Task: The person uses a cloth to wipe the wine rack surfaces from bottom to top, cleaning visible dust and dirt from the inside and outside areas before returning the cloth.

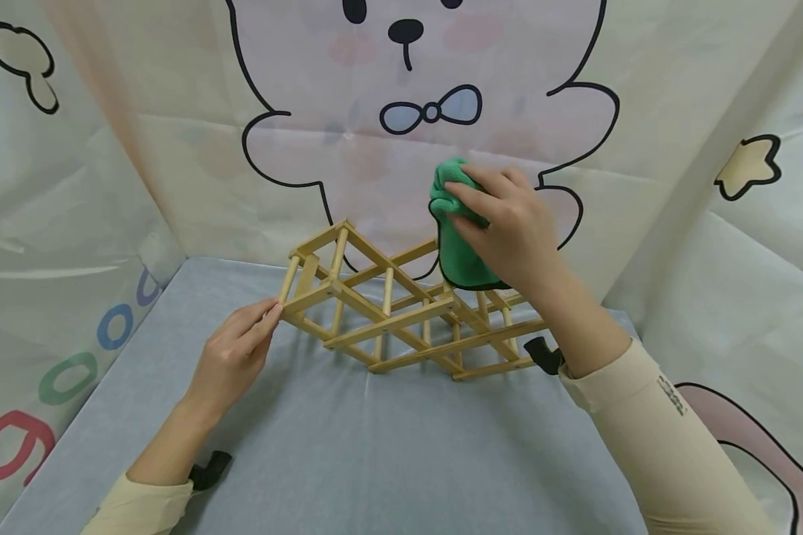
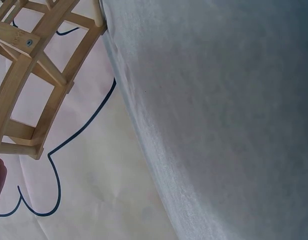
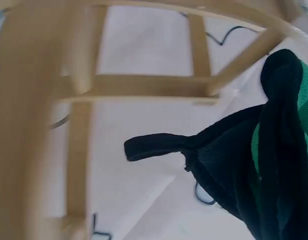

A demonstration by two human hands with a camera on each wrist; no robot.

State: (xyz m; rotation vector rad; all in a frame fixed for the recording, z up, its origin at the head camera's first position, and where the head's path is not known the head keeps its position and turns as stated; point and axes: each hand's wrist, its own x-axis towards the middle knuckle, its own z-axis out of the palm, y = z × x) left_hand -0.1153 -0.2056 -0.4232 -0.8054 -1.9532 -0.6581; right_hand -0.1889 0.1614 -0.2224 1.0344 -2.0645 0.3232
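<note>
A folding wooden rack point(image 1: 387, 322) of crossed slats and round dowels stands stretched out above the blue cloth, tilted up at its left end. My left hand point(image 1: 230, 357) pinches that end's lower corner between thumb and fingers. In my right hand point(image 1: 515, 223) is a bunched green cloth point(image 1: 465, 256) with black edging, hanging over the rack's right half and hiding part of it. The left wrist view has the rack point(image 2: 16, 87) at upper left, with a fingertip at its corner. Close up in the right wrist view, the cloth point(image 3: 281, 150) shows a black hanging loop beside the rack point(image 3: 149, 86).
A blue sheet point(image 1: 375, 453) covers the table. Printed fabric walls point(image 1: 194, 134) with a bear, stars and letters enclose it at the back and both sides. Black straps point(image 1: 210, 469) stick out by both wrists.
</note>
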